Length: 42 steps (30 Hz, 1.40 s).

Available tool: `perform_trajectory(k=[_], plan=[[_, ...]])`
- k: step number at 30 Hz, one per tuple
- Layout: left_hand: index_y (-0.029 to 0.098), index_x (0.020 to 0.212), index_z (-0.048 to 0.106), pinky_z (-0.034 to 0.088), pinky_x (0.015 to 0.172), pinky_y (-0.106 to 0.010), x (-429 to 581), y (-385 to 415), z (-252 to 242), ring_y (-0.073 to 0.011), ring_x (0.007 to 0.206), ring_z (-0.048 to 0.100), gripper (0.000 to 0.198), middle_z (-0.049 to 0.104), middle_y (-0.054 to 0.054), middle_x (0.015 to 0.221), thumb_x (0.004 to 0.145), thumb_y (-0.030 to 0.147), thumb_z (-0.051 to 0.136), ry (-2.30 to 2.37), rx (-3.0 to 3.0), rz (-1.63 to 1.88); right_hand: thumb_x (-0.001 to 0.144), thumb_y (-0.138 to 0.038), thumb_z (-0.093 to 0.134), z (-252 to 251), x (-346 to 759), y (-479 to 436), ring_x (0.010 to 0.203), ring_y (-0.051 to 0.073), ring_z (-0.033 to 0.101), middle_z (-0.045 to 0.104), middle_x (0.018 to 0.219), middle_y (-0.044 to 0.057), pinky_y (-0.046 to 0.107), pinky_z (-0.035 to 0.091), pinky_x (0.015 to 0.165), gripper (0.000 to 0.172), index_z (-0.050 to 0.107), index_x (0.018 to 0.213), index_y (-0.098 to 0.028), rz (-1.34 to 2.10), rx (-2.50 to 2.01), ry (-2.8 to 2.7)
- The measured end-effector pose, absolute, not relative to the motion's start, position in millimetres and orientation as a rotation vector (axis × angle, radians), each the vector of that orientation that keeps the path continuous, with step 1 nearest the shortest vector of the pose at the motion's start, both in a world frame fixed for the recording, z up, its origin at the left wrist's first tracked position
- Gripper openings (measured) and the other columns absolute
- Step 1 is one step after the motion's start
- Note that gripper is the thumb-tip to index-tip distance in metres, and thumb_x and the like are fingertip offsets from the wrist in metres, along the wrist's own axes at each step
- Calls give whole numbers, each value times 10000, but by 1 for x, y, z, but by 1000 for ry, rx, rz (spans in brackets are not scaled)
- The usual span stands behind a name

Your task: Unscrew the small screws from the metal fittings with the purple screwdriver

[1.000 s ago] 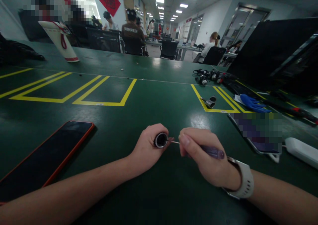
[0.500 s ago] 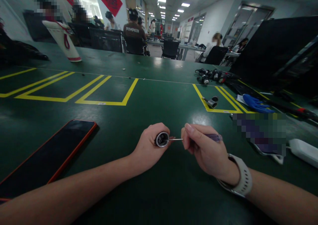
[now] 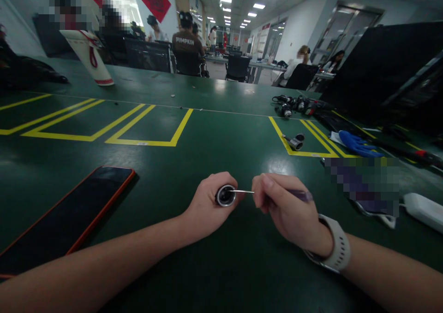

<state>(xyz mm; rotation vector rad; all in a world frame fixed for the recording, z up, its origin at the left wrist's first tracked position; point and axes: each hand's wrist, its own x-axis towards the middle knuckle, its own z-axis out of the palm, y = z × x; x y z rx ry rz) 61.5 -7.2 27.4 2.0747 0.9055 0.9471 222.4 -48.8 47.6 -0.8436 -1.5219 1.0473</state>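
Note:
Wrapped around a short cylindrical metal connector is my left hand, with the connector's round open end facing me. Its rim is silver, and the inside is dark. My right hand grips a screwdriver with a translucent purple handle and a thin metal shaft. The shaft points left, and its tip lies at the connector's open end; whether it touches the inside I cannot tell. Both hands are just above the green table. A pale watch strap is around my right wrist.
A phone with an orange edge lies at left. Inside a yellow-taped box is a metal connector part. Further right are black cables with connectors, a blue glove, another phone and a white device. A white cup stands far left.
The screwdriver has tilted slightly: its tip is a little higher and further left over the connector's opening, its handle end a little lower. My left hand has barely moved.

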Motion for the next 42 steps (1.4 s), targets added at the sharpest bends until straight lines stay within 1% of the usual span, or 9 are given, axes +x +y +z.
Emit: perform_trajectory(k=[3, 6, 10, 13, 16, 21, 30, 38, 42], plan=[[174, 602, 479, 379, 554, -232, 62, -7, 29, -113, 597, 478, 173, 494, 22, 607, 741, 186, 581, 890, 2036, 977, 920, -324, 447, 43, 220, -45, 503, 91, 432, 465, 526, -25, 233, 307, 479, 393, 546, 574, -166, 1190, -846, -1342], [172, 604, 480, 384, 554, -232, 62, -7, 29, -108, 583, 470, 162, 489, 24, 609, 728, 171, 584, 881, 2008, 1002, 917, -332, 447, 43, 219, -45, 485, 91, 416, 452, 509, -27, 232, 297, 465, 402, 535, 560, -168, 1211, -856, -1290], [172, 611, 482, 365, 543, -236, 63, -6, 27, -110, 578, 456, 165, 482, 24, 602, 728, 193, 596, 912, 2032, 1012, 926, -271, 412, 55, 223, -53, 494, 92, 424, 434, 517, -26, 247, 311, 488, 384, 525, 574, -165, 936, -853, -1617], [174, 603, 468, 359, 547, -241, 64, -6, 25, -111, 578, 446, 191, 471, 26, 597, 748, 219, 584, 912, 2038, 1032, 901, -194, 398, 66, 223, -62, 508, 97, 427, 438, 527, -16, 266, 314, 513, 330, 487, 584, -166, 631, -807, -1897], [176, 599, 459, 356, 551, -241, 64, -7, 25, -112, 585, 444, 198, 462, 28, 595, 758, 216, 569, 951, 2042, 1043, 867, -153, 390, 71, 220, -67, 516, 112, 406, 428, 528, -9, 284, 296, 513, 268, 443, 606, -182, 430, -781, -2052], [181, 609, 462, 352, 555, -248, 64, -8, 27, -121, 601, 456, 173, 477, 24, 595, 764, 208, 532, 942, 2139, 1052, 842, -134, 395, 67, 216, -65, 523, 116, 347, 376, 532, -19, 291, 270, 511, 266, 366, 586, -202, 299, -831, -2194], [188, 597, 450, 353, 587, -264, 63, -6, 26, -117, 590, 460, 195, 493, 32, 587, 766, 205, 547, 970, 2263, 1085, 816, -146, 405, 59, 218, -62, 501, 143, 368, 457, 513, 21, 310, 253, 486, 237, 477, 594, -182, 44, -687, -2345], [188, 600, 450, 342, 552, -252, 62, -8, 33, -111, 561, 447, 175, 483, 36, 571, 747, 217, 539, 941, 2216, 1030, 831, -140, 399, 68, 217, -65, 505, 139, 369, 459, 510, 20, 306, 266, 481, 256, 474, 589, -179, 60, -724, -2354], [186, 671, 472, 346, 521, -229, 61, -5, 35, -99, 557, 436, 113, 492, 40, 620, 716, 233, 565, 863, 2107, 885, 851, -148, 398, 75, 220, -66, 502, 124, 374, 425, 513, -7, 293, 279, 486, 268, 421, 589, -198, 217, -798, -2270]])
